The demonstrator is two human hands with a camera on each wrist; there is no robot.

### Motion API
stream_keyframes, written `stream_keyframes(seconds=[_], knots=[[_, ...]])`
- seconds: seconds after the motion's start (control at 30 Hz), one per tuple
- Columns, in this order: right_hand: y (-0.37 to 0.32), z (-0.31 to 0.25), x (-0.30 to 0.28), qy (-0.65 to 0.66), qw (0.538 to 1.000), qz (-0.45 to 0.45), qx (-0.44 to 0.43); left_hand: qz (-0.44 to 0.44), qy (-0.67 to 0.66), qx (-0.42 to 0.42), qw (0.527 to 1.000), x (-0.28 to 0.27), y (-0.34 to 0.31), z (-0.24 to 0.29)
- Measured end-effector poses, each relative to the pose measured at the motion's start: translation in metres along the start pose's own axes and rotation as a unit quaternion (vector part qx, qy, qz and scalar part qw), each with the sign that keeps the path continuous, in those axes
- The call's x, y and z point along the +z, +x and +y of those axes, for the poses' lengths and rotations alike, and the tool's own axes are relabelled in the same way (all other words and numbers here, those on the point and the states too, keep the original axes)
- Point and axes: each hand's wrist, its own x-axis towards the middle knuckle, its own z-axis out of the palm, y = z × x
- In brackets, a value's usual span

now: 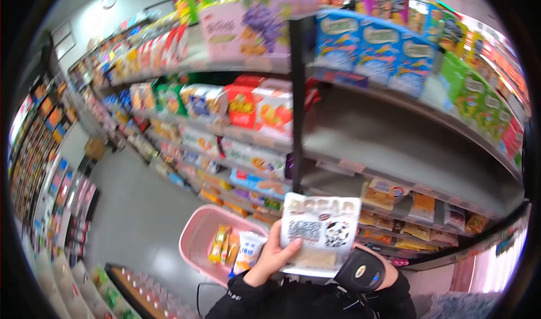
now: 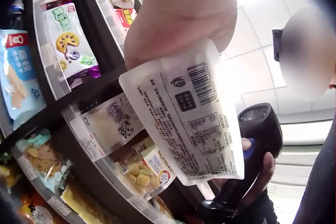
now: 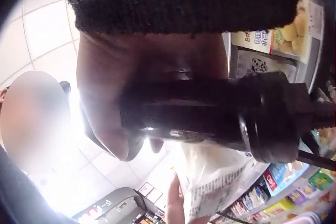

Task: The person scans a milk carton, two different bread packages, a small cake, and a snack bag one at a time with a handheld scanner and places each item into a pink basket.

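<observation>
"Looking at the lower middle of the head view, what does the left hand have?"

"One white package with BREAD lettered along its top. The hand grips its left edge firmly, thumb laid on the front; how the fingers lie behind, I can't tell."

"And the right hand?"

"Wrapped around the handle of a black scanner, at the package's lower right corner. In the left wrist view, the thumb sits by a blue button."

"Do scanner and package touch?"

"Can't tell. The left wrist view has the package's back mid-frame, a barcode towards its top right."

"What's left of the package in the head view?"

"A pink basket, with yellow packets and a white-and-blue packet inside."

"Higher up?"

"Shelves: a lilac box picturing grapes at upper middle, blue boxes at upper right."
</observation>
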Motion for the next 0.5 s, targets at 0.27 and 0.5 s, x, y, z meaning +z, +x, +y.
stream_keyframes(seconds=[0.27, 0.5], knots=[[0.034, 0.047, -0.02, -0.172, 0.984, -0.05, 0.012, 0.049, 0.003, -0.076, 0.996, -0.004, -0.019, -0.032], [0.104, 0.071, 0.008, -0.122, 0.976, -0.178, 0.037, 0.198, 0.007, -0.098, 0.975, -0.052, -0.059, -0.074]])
